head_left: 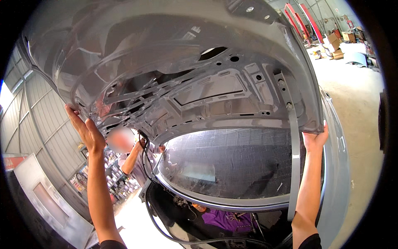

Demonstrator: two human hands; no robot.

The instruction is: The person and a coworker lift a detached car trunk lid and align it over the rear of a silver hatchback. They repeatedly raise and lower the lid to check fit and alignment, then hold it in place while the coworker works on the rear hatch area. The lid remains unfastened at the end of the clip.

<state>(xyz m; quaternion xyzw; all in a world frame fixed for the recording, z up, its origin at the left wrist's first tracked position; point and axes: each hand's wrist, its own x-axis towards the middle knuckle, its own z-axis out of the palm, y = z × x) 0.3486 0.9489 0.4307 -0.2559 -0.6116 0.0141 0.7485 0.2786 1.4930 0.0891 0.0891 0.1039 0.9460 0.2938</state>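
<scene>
A grey trunk lid [207,89] is raised in front of me, its inner panel of ribs and holes facing down. My left hand [88,132] holds its left edge, fingers stretched along the outside and thumb on the inner side. At the lower right corner, my right hand [315,139] grips the lid's edge from below, its fingers partly hidden. A grey hinge arm [294,153] runs from the lid down into the trunk beside my right forearm. On the left side, another person's arm [132,159] reaches up to the lid near black cables [146,155].
Below the lid are the rear window [228,166] and the open trunk, with a purple cloth [226,219] inside. A light-coloured panel [49,203] stands at the left. Shelved cans [114,178] are behind the other person. Boxes [333,43] and red lift posts [311,23] are far right.
</scene>
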